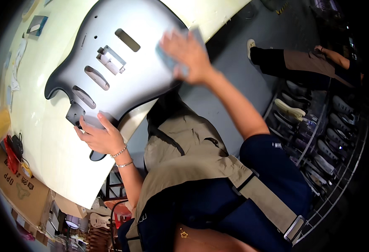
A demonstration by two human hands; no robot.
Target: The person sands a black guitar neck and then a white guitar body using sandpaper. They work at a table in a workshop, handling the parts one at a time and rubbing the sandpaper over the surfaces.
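Guitar body (121, 63), silver-grey, routed, lying flat on the cream worktable (46, 138), long axis running lower-left to upper-right with horns lower-left: likely rigid, moderately heavy, finish scratch-prone, best gripped by its edges; left hand (100, 136) clamped on the neck-pocket end, right hand (188, 54) pressing a blurred pale-blue pad (167, 59) flat.

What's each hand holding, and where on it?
Left hand grips the grey guitar body at its neck-pocket end. Right hand presses a blurred pale pad on its surface.
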